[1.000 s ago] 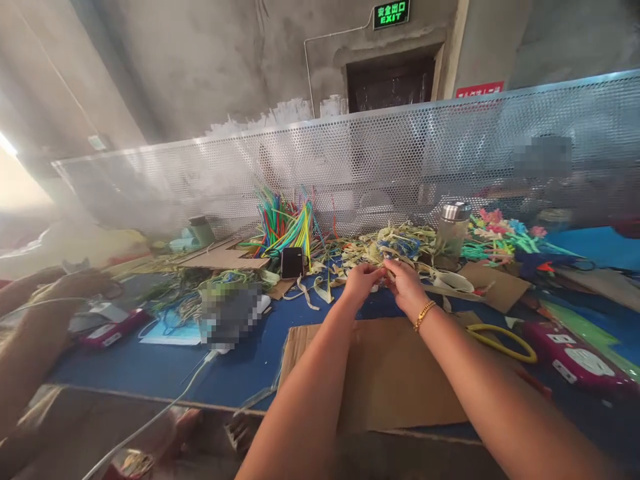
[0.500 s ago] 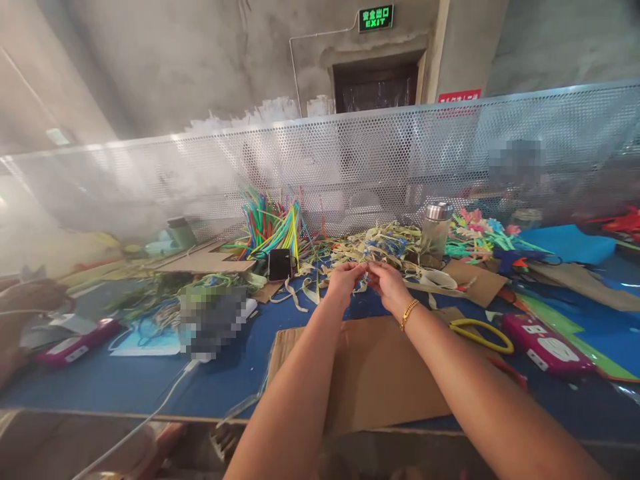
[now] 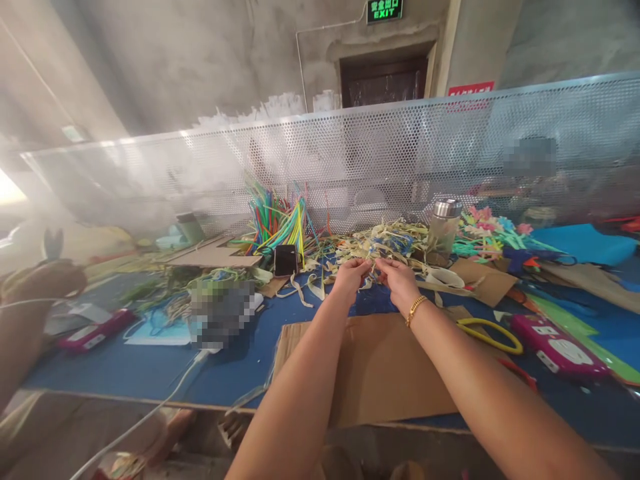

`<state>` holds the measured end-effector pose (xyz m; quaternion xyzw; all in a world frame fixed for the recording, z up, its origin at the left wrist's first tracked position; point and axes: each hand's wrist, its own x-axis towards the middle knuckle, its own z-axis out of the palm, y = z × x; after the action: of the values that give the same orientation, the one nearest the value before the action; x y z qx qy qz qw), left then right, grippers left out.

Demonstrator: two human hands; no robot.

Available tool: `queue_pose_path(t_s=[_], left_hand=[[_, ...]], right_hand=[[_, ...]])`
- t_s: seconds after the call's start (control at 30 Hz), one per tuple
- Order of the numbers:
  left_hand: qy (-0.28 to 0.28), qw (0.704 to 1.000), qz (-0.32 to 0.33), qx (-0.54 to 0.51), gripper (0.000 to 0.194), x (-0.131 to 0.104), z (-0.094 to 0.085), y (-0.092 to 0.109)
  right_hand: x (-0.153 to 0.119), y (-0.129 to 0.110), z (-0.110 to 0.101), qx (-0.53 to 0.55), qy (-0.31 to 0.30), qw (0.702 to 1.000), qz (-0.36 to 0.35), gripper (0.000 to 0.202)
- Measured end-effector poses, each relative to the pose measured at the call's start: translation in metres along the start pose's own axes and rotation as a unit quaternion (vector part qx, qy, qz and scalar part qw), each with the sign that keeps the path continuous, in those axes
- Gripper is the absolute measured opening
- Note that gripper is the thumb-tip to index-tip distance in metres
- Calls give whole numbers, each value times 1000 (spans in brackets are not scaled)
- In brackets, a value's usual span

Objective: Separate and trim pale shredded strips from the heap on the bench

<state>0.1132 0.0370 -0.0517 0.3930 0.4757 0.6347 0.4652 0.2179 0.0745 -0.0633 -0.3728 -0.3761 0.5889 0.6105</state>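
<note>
Beyond the far edge of the blue bench [image 3: 237,367], a perforated metal panel [image 3: 310,160] is standing lengthwise. Near the front edge, a cardboard sheet [image 3: 390,373] is lying flat. Toward the far edge, a pile of pale strips [image 3: 395,237] is spreading. Above the panel, a green sign [image 3: 385,9] is displaying "EXIT". Between sheet and pile, the left hand [image 3: 354,275] and right hand [image 3: 398,277] are pinching, fingertips closed, on a small pale piece [image 3: 373,263]; its long axis and direction are remaining indistinct.
</note>
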Motion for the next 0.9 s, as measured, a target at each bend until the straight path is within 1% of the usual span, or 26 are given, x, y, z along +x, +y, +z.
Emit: queue_pose_path(t_s=[0.1, 0.2, 0.23, 0.3, 0.4, 0.47, 0.6, 0.7, 0.8, 0.87, 0.9], left_hand=[[1, 1000, -2, -12, 36, 1, 1, -1], [32, 999, 2, -33, 34, 3, 2, -1], [55, 998, 9, -43, 32, 4, 1, 0], [118, 990, 29, -70, 30, 6, 0, 1], [212, 968, 55, -122, 30, 10, -5, 4], [238, 956, 59, -161, 29, 11, -6, 7], [225, 949, 58, -212, 26, 10, -5, 10], [222, 947, 66, -222, 29, 8, -3, 11], [216, 948, 54, -227, 34, 8, -2, 11], [202, 951, 52, -227, 32, 6, -3, 14], [199, 952, 66, -224, 30, 5, -4, 18]], right_hand=[[-1, -1, 1, 2, -4, 1000, 0, 36], [-4, -2, 2, 12, -15, 1000, 10, 37], [-4, -2, 2, 14, -9, 1000, 12, 37], [-2, -2, 1, 5, 21, 1000, 3, 37], [3, -1, -1, -28, 67, 997, -30, 35], [6, 1, -2, -42, 72, 996, -42, 32], [5, 3, -2, -53, 55, 996, -52, 29], [3, 4, 0, -64, 43, 995, -61, 32], [0, 5, 1, -72, 29, 994, -71, 33], [-1, 5, 2, -72, 17, 995, -74, 31], [-2, 6, 2, -71, 12, 995, -76, 30]])
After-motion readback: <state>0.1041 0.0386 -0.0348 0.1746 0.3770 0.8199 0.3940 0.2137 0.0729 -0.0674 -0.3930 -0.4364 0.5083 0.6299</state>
